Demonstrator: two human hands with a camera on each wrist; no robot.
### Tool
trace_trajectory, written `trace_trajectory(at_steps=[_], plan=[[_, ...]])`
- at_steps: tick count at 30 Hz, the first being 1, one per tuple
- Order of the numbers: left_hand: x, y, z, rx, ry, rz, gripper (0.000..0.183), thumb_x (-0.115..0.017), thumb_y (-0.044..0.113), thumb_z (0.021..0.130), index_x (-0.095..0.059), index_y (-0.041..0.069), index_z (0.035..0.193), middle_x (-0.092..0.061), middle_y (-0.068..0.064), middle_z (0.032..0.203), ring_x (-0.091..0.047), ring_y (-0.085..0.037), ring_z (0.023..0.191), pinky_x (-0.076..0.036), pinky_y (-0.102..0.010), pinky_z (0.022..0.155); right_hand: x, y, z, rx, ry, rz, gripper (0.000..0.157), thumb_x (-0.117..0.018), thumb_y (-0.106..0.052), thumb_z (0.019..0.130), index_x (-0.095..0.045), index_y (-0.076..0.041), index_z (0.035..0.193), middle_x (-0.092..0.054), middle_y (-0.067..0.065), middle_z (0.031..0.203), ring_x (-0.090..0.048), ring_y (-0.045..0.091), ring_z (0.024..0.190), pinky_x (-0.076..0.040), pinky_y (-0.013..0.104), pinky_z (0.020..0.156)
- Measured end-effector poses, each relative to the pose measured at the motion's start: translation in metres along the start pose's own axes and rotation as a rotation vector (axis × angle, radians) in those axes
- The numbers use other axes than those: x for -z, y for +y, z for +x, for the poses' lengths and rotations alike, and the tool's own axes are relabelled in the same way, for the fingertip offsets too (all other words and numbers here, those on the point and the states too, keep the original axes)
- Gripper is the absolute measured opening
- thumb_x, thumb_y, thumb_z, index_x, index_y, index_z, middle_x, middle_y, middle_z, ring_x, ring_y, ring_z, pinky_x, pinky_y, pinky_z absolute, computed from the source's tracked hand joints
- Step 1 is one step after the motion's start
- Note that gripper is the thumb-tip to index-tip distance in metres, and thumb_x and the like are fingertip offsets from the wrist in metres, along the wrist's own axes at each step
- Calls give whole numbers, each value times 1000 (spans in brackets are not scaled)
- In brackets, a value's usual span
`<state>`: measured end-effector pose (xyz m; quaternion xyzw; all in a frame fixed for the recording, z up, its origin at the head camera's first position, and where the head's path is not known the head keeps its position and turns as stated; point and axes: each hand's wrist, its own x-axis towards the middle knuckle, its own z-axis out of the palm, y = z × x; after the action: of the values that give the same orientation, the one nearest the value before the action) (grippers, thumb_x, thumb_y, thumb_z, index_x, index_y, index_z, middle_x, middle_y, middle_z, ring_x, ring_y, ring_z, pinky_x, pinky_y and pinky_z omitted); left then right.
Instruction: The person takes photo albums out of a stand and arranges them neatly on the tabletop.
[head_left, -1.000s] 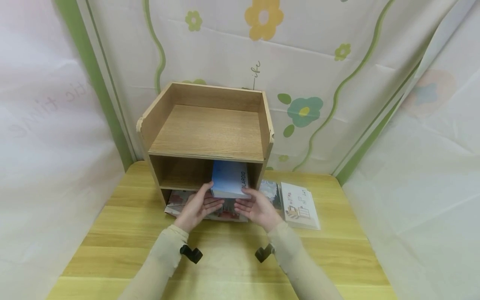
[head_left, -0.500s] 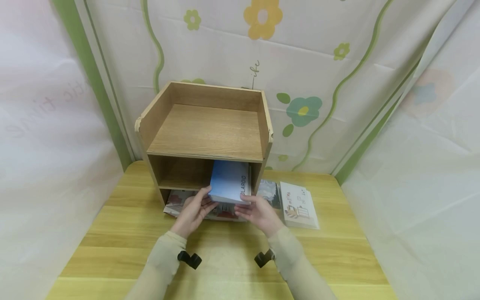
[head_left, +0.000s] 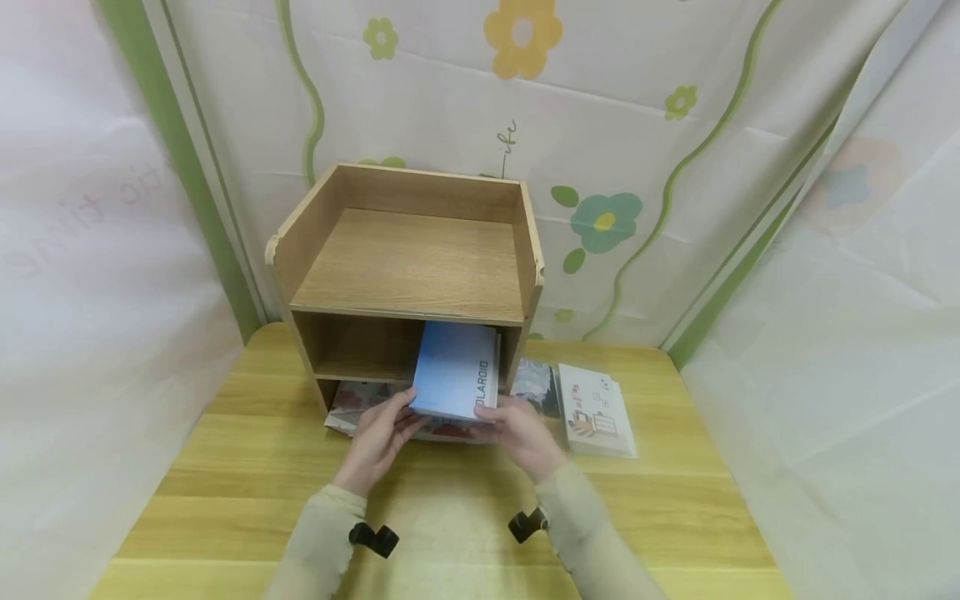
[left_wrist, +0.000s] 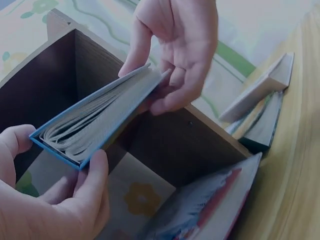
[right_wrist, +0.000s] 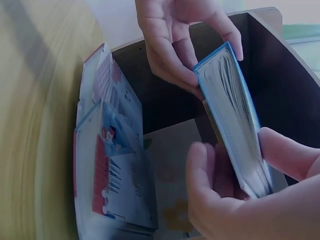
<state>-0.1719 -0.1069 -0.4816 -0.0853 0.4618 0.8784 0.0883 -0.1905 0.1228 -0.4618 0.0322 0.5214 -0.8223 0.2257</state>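
A thick photo album [head_left: 450, 367] with a pale blue cover and dark "OLAROID" lettering sticks partway out of the right side of the wooden shelf's [head_left: 412, 258] middle compartment. My left hand [head_left: 378, 437] pinches its near left corner, thumb on top and fingers beneath. At the near right corner my right hand [head_left: 525, 433] grips it the same way. In the left wrist view the album's page edges [left_wrist: 100, 120] show slightly fanned between blue covers. The right wrist view shows both thumbs on one cover and fingers behind the other. The album's far end is hidden inside the shelf.
Albums with illustrated covers [right_wrist: 127, 165] lie in the lower compartment, jutting past its front edge. Right of the shelf, a white album with a drawing [head_left: 600, 412] lies on the wooden table [head_left: 660, 508] beside one with a landscape cover [head_left: 536, 383]. A flowered curtain [head_left: 442, 108] hangs behind.
The album has slid farther out of the middle compartment toward me, with both hands drawing back slightly along with it. More of its cover and lettering shows now.
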Motion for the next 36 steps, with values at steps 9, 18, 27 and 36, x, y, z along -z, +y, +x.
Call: trace_trajectory(at_steps=[9,18,27,36], plan=[[3,-7,-11,-65,13,66,47,-67,19,96,-50,-14,125,-48,-17,117,-57,-26,107,-48,-41,100,-3,6,-3,49,72,14,63,-62,10,88,-32,14,143,-55,21,123,-61,20,90,-50,34,96],[3,-14,-20,-94,70,102,52,-71,22,93,-53,-15,125,-51,-22,122,-63,-27,104,-51,-39,96,-3,14,-11,55,93,-4,66,-63,9,87,-31,14,143,-50,23,135,-59,22,98,-48,35,98],[2,-21,-24,-125,108,205,57,-73,34,91,-60,-11,124,-61,-19,108,-55,-11,59,-55,-21,62,-6,28,-22,142,50,57,49,-59,12,88,-47,12,136,-56,20,133,-59,26,109,-44,40,103],[3,-25,-36,-99,155,322,57,-73,44,88,-68,-4,118,-56,-5,61,-28,-8,41,-24,-19,37,-8,35,-34,151,47,67,51,-59,11,89,-46,9,139,-50,20,141,-53,31,121,-43,38,105]])
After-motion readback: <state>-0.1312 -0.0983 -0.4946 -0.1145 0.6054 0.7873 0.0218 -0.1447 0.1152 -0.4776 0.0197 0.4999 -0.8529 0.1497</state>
